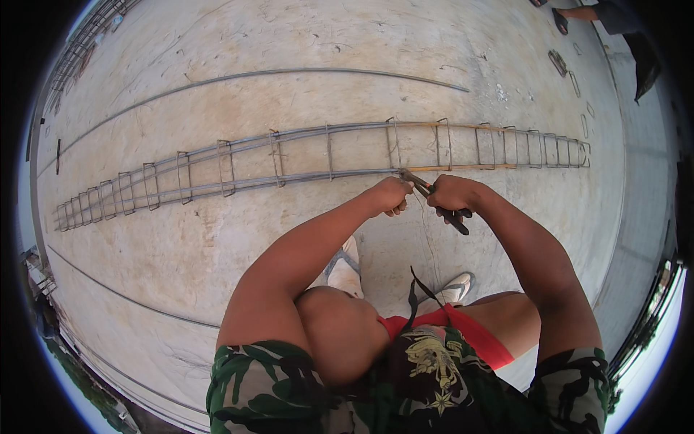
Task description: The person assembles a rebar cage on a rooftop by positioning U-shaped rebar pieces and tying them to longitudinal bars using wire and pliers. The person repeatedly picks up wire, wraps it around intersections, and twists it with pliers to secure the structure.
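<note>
A long rebar cage (231, 163) of steel bars and square stirrups lies across the concrete floor (217, 239), from far left to far right. My right hand (452, 194) grips a pair of dark pincers (434, 199) whose jaws meet the cage's near bar at a stirrup. My left hand (390, 195) is closed just left of that joint, at the near bar; whether it pinches tie wire I cannot tell. I squat, with my knees and white shoes (347, 264) below the hands.
A single loose steel bar (289, 72) lies curved on the floor beyond the cage. Several spare stirrups (558, 64) lie at the upper right, near another person's sandalled foot (560, 20). More rebar (87, 36) is stacked at the upper left edge.
</note>
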A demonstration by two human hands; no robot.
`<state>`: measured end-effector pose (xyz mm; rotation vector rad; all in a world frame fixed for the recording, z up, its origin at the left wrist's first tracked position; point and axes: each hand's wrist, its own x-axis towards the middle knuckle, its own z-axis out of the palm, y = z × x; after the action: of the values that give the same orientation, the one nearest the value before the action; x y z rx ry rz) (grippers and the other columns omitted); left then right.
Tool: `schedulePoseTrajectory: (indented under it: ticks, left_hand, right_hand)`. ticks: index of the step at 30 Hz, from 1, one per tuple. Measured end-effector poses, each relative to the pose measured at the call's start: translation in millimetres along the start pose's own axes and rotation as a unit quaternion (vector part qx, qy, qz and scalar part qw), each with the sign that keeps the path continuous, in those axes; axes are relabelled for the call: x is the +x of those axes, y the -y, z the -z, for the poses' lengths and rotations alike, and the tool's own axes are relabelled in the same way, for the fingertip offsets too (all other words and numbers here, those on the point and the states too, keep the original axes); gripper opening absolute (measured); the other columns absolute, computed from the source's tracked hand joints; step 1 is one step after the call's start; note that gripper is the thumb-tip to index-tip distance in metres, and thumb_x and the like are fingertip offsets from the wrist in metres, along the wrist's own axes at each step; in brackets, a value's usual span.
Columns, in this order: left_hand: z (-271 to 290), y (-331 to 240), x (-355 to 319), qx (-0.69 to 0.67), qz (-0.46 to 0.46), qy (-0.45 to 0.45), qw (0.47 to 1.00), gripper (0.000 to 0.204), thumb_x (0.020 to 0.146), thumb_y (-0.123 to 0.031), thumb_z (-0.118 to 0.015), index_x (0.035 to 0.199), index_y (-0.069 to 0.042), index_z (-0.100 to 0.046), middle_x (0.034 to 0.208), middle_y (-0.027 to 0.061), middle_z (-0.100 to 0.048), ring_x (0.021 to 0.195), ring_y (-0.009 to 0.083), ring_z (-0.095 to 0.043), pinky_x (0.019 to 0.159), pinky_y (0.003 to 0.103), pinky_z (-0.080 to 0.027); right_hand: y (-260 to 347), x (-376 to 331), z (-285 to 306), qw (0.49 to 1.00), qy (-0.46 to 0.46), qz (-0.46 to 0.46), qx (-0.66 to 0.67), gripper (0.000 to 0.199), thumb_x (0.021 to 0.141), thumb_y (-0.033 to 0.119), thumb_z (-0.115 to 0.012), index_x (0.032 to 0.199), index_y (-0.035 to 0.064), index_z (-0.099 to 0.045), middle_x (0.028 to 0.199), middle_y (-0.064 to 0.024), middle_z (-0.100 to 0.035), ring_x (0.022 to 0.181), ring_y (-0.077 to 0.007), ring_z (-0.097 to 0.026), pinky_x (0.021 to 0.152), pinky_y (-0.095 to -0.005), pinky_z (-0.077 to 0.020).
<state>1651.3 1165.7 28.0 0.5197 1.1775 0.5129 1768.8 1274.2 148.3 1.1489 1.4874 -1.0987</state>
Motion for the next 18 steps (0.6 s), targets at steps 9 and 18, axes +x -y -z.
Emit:
schedulePoseTrajectory:
  ticks: [9, 18]
  left_hand:
    - [-36.1, -0.7, 15.0, 0.467, -0.427, -0.245, 0.734, 0.031, 0.073, -0.014, -0.064, 0.102, -0.006, -0.057, 0.1, 0.0134, -0.059, 0.098, 0.0323, -0.057, 0.084, 0.044, -0.045]
    - [-54.2, -4.2, 37.6, 0.51, -0.341, -0.184, 0.768, 0.012, 0.074, -0.008, -0.059, 0.086, -0.008, -0.06, 0.083, 0.0113, -0.061, 0.084, 0.0301, -0.062, 0.072, 0.041, -0.049]
  right_hand:
    - [-59.7, 18.6, -2.4, 0.903, 0.145, 0.069, 0.399, 0.026, 0.092, 0.021, -0.049, 0.098, -0.0046, -0.054, 0.094, -0.0167, -0.061, 0.077, -0.0246, -0.064, 0.056, -0.0383, -0.0531]
    - [-20.1, -46.9, -1.4, 0.981, -0.058, 0.008, -0.187, 0.073, 0.084, 0.05, -0.055, 0.123, -0.011, -0.043, 0.109, -0.0275, -0.055, 0.104, -0.0361, -0.058, 0.087, -0.0418, -0.0492]
